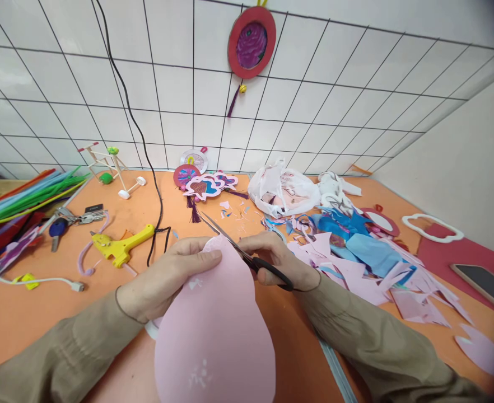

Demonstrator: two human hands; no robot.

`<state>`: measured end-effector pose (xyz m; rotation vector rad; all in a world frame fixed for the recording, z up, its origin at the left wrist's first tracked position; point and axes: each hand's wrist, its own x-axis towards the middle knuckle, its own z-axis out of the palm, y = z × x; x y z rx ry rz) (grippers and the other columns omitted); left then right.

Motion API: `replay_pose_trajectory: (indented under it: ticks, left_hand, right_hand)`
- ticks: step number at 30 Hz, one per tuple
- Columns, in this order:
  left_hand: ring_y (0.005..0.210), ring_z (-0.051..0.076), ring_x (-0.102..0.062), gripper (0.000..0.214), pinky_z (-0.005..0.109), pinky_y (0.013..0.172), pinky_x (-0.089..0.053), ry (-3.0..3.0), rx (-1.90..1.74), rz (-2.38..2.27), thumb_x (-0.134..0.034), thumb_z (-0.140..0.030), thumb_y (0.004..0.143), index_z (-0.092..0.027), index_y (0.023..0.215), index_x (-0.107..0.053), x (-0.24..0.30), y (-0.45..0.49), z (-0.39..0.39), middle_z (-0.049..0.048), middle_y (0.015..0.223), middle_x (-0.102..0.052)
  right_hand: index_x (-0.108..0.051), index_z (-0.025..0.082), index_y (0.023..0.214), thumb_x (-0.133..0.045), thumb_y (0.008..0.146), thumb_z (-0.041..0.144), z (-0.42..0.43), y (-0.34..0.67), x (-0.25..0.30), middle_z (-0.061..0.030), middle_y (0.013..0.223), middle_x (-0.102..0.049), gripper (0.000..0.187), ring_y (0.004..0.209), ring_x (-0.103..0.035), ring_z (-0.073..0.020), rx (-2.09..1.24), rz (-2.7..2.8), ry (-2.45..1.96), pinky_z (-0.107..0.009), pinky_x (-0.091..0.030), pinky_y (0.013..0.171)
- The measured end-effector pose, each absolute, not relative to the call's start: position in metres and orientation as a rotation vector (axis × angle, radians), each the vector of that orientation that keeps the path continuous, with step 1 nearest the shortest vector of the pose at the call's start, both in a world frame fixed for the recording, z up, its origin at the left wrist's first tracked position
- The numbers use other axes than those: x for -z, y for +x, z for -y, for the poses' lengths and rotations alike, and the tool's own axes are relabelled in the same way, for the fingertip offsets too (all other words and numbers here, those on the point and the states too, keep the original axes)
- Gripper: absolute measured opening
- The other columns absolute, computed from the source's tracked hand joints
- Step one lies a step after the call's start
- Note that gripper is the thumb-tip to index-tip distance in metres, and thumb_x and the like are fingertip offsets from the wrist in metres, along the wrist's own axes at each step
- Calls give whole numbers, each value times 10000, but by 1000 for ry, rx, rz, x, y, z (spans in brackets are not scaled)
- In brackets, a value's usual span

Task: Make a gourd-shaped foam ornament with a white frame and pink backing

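My left hand (169, 274) pinches the top edge of a pink, pear-shaped sheet of paper (215, 330), thumb on its front. In my right hand (278, 260) is a pair of black-handled scissors (247, 257); the fingers go through the handles. The blades point up and left, along the sheet's upper right edge. Both hands hover over the orange table (32, 313).
A yellow glue gun (119, 245) with black cord lies to the left, near keys (70, 219) and pipe cleaners (24, 196). Pink and blue paper scraps (356, 257) and a white plastic bag (283, 193) lie to the right. A phone (484, 285) sits far right.
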<state>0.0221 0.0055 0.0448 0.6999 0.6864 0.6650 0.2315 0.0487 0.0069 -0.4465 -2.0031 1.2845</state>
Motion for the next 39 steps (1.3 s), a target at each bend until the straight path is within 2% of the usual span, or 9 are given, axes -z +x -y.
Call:
replay_pose_trajectory:
  ticks: [6,14,22,30,39]
  left_hand:
    - [474,91,-591,229,151,435,-436,686,-676,-691,-804,-336,712,-119,684,-734,-42,22,-5,33,571,-648]
    - [495,103,-599,249,174,454,-435,701,-655,-684,-787,-351,731,-110,703,-734,-38,23,-6,46,596,-660]
    - [550,127,-625,295,199,510,-457,724,-653,-707,-780,-387,738,-95,740,-741,-36,24,-4,77,641,-688]
    - [583,145,-646,351,213,537,-477,725,-637,-735,-776,-433,736,-84,743,-745,-33,25,-3,93,664,-704]
    - [576,137,-647,341,201,536,-486,683,-639,-720,-790,-420,725,-82,732,-745,-31,26,-4,96,664,-711]
  right_hand:
    - [-641,118,752,-621,779,670,-49,230,-5,11,601,-512,553,540,-408,-84,-1275,2015,-453,-200,-364,504]
    - [-598,125,700,-591,781,694,-48,230,-6,28,597,-452,575,542,-366,-78,-1264,2033,-467,-209,-355,508]
    - [-621,122,722,-620,738,722,-46,229,-7,11,629,-493,601,571,-418,-95,-1321,1984,-477,-230,-356,531]
    - [-596,128,650,-623,722,738,-45,227,-7,22,598,-438,615,586,-397,-100,-1339,1958,-509,-235,-327,536]
    - [-642,111,724,-631,734,714,-46,227,-3,7,616,-487,603,595,-442,-104,-1325,1957,-481,-224,-355,541]
